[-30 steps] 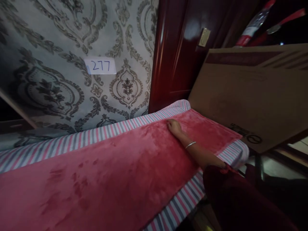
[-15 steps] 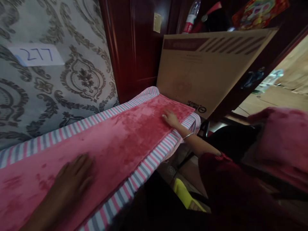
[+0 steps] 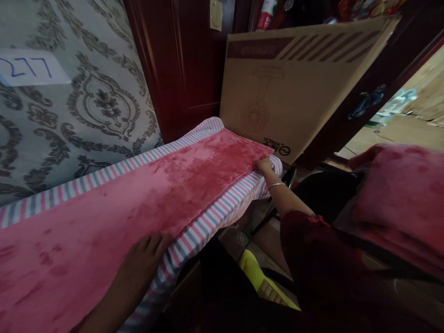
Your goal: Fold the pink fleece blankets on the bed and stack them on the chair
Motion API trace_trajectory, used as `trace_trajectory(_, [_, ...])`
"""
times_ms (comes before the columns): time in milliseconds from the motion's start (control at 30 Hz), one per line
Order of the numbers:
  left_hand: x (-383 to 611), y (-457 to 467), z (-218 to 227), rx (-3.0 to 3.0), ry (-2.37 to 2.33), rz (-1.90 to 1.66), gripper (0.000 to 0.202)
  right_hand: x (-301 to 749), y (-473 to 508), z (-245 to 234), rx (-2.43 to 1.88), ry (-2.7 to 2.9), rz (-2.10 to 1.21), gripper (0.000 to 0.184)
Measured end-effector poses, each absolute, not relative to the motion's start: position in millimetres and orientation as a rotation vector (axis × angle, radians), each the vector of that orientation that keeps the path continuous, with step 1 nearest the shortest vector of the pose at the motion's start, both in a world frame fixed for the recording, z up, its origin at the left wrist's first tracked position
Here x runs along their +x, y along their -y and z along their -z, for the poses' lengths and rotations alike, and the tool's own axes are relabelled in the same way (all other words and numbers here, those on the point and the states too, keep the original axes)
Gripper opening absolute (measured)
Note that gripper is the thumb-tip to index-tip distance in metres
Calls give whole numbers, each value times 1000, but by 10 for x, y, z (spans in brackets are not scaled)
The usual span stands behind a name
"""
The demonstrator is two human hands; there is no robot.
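Observation:
A long pink plush cloth [image 3: 138, 194] lies spread on a striped sheet [image 3: 204, 224] in pink, grey and white. At the far end, my right hand [image 3: 264, 165] is closed on the cloth's near edge, close to its corner; its fingertips are partly hidden. Lower in the view, my left hand [image 3: 147, 254] is at the same near edge, its fingers bent and closed on the cloth, the thumb out of sight. Between the two hands the edge looks slightly rumpled.
A large cardboard box [image 3: 277, 92] stands beyond the far end, against a dark red door [image 3: 176, 60]. Patterned wallpaper [image 3: 107, 101] runs along the left side. At right, folded pink plush cloth [image 3: 402, 194] rests on a dark seat. A yellow object [image 3: 255, 270] is low down.
Both hands have moved from lying flat on the cloth to its near edge and closed there. The view has shifted slightly.

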State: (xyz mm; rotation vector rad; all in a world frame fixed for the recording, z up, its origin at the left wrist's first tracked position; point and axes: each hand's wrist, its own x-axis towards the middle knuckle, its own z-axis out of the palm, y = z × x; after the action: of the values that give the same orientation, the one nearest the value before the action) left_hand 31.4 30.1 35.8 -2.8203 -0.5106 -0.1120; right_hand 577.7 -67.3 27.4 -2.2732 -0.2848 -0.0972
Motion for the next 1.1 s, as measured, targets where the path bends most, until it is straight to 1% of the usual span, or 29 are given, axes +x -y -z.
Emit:
trace_trajectory(133, [429,-304,-402,-2752,599,17,56,5818,534,-283,-2246,244,101,61])
trace_trajectory(300, [279,-378,-416,-2708,526,172,52,5823,567,-281,-2194,271,165,68])
trace_trajectory(500, [199,-352,-209,-2711,489,99,63,5789,706,-184,-2195,275,131,72])
trace_trajectory(700, [230,-382,-69,-2596,390,479,61,5882,690,-235,-2191,287,125,82])
trace_trajectory(800, [225,-416,22,-2627,385,515,66,5924,718,-266,-2210,328,131,76])
trace_trajectory(900, [208,-425,97,-2647,382,452,72,5924,778,-260,-2258,355,123,60])
trace_trajectory(967, [198,-405,97,-2699,405,418,77,5900,811,-266,-2296,356,113,53])
trace_trajectory(1033, [199,-364,51,-2785,447,395,79,5840,815,-297,-2324,335,131,53])
trace_trajectory(1100, [214,-310,-17,-2856,506,391,75,5718,780,-333,-2365,367,222,57])
